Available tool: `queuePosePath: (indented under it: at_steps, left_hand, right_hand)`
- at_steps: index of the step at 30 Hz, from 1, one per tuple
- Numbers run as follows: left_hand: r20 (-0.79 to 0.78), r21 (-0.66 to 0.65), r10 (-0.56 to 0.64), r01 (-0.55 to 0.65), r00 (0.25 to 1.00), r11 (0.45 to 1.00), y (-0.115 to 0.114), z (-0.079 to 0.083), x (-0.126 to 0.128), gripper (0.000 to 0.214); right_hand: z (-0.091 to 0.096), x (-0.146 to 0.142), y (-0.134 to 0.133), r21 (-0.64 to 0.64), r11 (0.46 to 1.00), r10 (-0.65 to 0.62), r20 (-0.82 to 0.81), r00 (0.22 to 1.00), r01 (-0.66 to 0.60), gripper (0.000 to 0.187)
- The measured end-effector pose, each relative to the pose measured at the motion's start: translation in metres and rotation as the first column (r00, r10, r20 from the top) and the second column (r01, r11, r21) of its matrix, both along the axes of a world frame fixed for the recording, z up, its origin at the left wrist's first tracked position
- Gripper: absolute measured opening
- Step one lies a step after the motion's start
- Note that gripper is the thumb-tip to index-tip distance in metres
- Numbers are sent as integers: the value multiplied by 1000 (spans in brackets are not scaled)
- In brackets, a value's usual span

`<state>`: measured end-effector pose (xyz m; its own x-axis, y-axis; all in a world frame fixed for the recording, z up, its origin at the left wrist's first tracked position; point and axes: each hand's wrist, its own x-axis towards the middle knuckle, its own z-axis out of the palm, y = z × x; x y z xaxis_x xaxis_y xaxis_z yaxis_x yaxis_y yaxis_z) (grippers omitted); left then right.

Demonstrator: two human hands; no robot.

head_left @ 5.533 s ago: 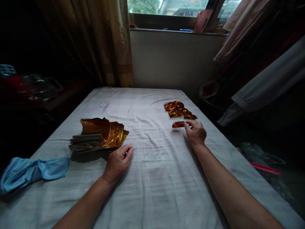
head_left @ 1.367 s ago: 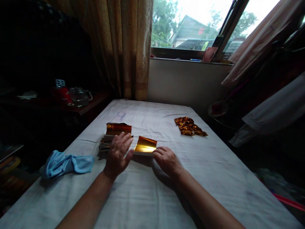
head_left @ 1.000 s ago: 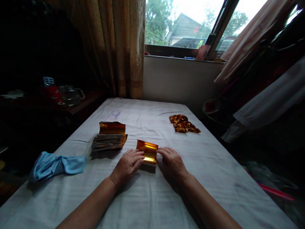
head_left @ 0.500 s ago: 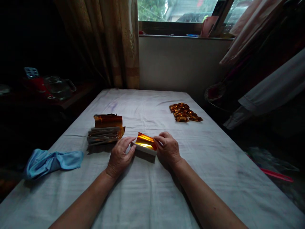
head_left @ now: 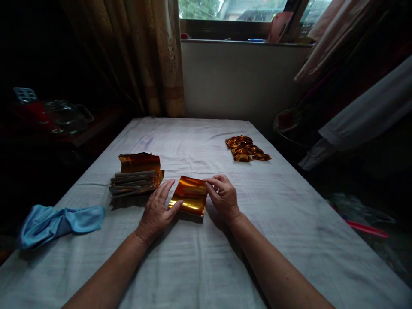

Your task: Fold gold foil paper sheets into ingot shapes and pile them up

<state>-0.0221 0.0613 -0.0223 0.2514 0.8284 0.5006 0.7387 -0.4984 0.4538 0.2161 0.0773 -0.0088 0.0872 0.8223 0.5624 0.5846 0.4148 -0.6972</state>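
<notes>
A shiny gold foil paper sheet point(head_left: 190, 194) lies between my hands, spread nearly flat with its near edge slightly raised. My right hand point(head_left: 222, 195) pinches its far right corner between thumb and fingers. At the left edge, my left hand point(head_left: 158, 209) has its fingers stretched out and apart, the thumb touching the sheet's surface. Just left of that hand sits a stack of curled foil sheets point(head_left: 137, 178), gold inside and grey on the back. Farther off on the right, several folded gold foil pieces point(head_left: 244, 149) lie in a small pile.
A white cloth point(head_left: 206, 266) covers the table. Crumpled blue fabric point(head_left: 64, 223) lies at the left edge. A glass jug point(head_left: 66, 116) stands on a dark side surface, left. Garments point(head_left: 363, 107) hang on the right, and a curtain point(head_left: 154, 60) beside the window.
The sheet, folded up along its near edge before, has opened out flatter. My left fingers have let go of its edge and spread. The whole view has shifted slightly.
</notes>
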Motion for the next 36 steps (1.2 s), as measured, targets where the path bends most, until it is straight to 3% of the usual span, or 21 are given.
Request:
queuePosePath:
  at_steps: [8, 16, 22, 25, 30, 36]
  left_hand:
    - [-66, -52, -34, 31, 997, 998, 0, -2, 0, 66]
    - [33, -84, -22, 25, 999, 996, 1, -2, -3, 63]
    - [129, -109, 91, -77, 988, 991, 1, 7, -3, 48]
    - [117, -56, 60, -53, 991, 997, 0, 11, -2, 31]
    - [109, -9, -1, 2, 994, 1000, -4, 21, -3, 23]
    - [217, -195, 77, -35, 973, 980, -9, 22, 1, 26]
  right_hand:
    - [3, 2, 7, 58, 996, -62, -187, 980, 74, 20]
    - [13, -2, -4, 176, 984, 21, -141, 990, 4, 16]
    - [16, -4, -7, 192, 981, 34, -134, 990, -8, 15]
    - [20, -1, -6, 214, 977, 44, -150, 988, -11, 14]
    - [25, 16, -3, 156, 986, 94, -171, 981, -67, 14]
    - [27, 40, 1, 11, 967, 249, -265, 932, -255, 22]
